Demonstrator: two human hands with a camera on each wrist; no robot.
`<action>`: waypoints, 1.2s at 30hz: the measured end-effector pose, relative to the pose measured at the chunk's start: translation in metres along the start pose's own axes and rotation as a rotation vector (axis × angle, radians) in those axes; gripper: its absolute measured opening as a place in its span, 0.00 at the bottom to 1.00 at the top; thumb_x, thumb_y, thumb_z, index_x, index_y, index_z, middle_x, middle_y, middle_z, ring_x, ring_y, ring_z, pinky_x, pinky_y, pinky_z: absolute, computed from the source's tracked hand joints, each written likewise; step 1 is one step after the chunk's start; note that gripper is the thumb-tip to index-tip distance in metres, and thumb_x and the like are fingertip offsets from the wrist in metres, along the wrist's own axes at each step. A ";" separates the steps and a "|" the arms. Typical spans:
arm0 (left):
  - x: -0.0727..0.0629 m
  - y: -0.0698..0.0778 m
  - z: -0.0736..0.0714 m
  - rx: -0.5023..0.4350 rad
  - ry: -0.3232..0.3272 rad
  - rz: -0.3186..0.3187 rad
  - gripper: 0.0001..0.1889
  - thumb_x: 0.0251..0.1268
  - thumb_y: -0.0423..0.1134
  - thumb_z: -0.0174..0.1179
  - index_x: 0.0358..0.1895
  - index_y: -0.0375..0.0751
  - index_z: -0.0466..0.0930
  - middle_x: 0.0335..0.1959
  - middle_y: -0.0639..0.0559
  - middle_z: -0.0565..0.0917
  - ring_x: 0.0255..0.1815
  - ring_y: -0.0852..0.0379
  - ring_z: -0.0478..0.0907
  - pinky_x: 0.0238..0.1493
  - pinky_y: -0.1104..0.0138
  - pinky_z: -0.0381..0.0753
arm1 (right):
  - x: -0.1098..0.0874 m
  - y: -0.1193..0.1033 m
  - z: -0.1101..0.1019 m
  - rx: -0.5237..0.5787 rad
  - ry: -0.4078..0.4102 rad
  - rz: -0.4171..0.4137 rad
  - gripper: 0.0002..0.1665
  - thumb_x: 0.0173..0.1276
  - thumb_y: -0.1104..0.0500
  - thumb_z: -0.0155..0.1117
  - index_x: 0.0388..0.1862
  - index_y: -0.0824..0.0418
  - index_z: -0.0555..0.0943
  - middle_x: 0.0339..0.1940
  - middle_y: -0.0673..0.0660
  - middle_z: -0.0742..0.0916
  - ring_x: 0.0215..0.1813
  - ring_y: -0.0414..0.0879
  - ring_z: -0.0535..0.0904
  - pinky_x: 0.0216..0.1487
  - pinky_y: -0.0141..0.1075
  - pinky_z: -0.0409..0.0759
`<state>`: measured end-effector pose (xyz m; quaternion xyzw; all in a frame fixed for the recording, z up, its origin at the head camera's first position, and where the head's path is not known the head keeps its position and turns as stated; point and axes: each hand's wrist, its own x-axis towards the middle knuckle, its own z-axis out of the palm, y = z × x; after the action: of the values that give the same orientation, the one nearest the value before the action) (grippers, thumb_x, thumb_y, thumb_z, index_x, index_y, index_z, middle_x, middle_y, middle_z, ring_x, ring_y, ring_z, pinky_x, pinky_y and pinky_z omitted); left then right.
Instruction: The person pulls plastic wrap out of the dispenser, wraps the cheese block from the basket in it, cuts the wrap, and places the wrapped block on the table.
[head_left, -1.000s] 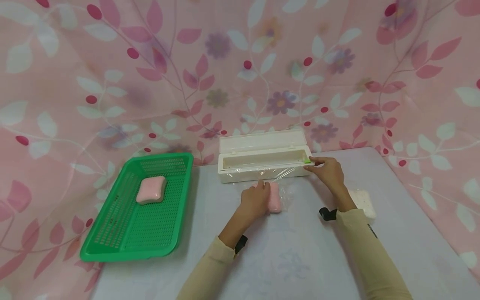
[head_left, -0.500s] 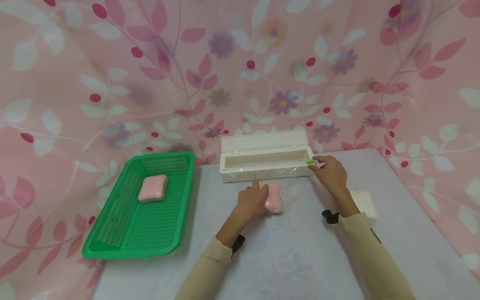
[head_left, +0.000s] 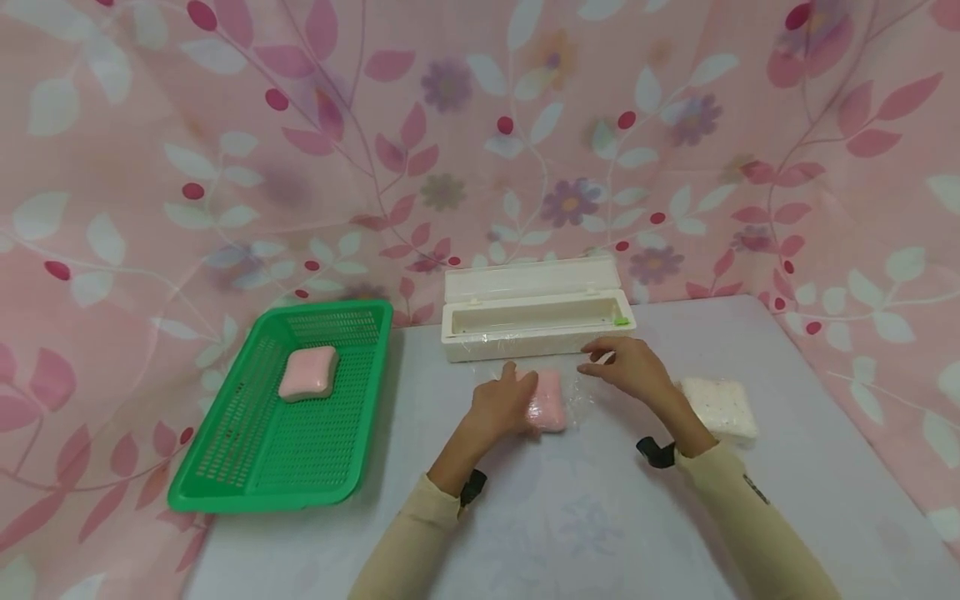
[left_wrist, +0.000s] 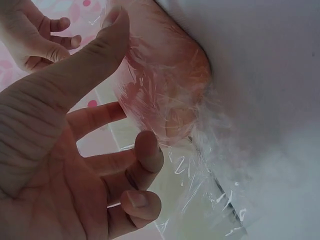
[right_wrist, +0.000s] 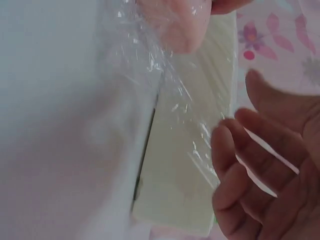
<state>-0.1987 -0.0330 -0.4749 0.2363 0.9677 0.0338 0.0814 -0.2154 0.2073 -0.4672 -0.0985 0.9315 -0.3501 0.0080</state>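
A pink bar of soap lies on the table in loose clear plastic film. My left hand grips its left side, thumb on one face and index finger behind in the left wrist view. My right hand hovers to the right of the soap, fingers loosely bent and thumb apart, holding nothing; whether its fingertips touch the film I cannot tell. Just behind both hands stands a long white box, its lid raised, with a green slider at its right end.
At the left is a green plastic basket with another pink soap inside. A white, film-wrapped block lies beside my right forearm. Flowered cloth hangs behind the pale table.
My right hand has left the box's right end and moved left and nearer, toward the soap. My left hand stays at the soap, its index finger straighter than a second ago.
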 end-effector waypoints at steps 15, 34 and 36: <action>-0.008 0.003 0.001 -0.007 -0.010 0.073 0.43 0.35 0.56 0.82 0.57 0.48 0.68 0.40 0.45 0.73 0.31 0.52 0.75 0.24 0.59 0.75 | -0.013 -0.027 0.038 -0.148 -0.249 -0.116 0.47 0.42 0.40 0.84 0.62 0.52 0.79 0.53 0.50 0.85 0.52 0.50 0.79 0.47 0.49 0.77; -0.014 0.001 0.001 -0.003 -0.024 0.098 0.40 0.43 0.70 0.71 0.51 0.44 0.71 0.34 0.48 0.73 0.25 0.52 0.74 0.25 0.61 0.75 | -0.012 -0.038 0.036 -0.174 -0.348 -0.214 0.29 0.43 0.47 0.84 0.43 0.53 0.81 0.36 0.47 0.83 0.35 0.44 0.74 0.33 0.40 0.72; -0.015 0.001 0.000 -0.015 -0.018 0.099 0.40 0.42 0.68 0.72 0.51 0.45 0.70 0.33 0.49 0.74 0.25 0.52 0.74 0.25 0.61 0.74 | -0.013 -0.040 0.036 -0.173 -0.362 -0.210 0.29 0.44 0.48 0.84 0.42 0.52 0.79 0.34 0.46 0.82 0.33 0.43 0.72 0.32 0.39 0.71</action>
<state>-0.1849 -0.0396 -0.4731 0.2837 0.9537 0.0429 0.0900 -0.1923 0.1569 -0.4695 -0.2566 0.9261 -0.2444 0.1298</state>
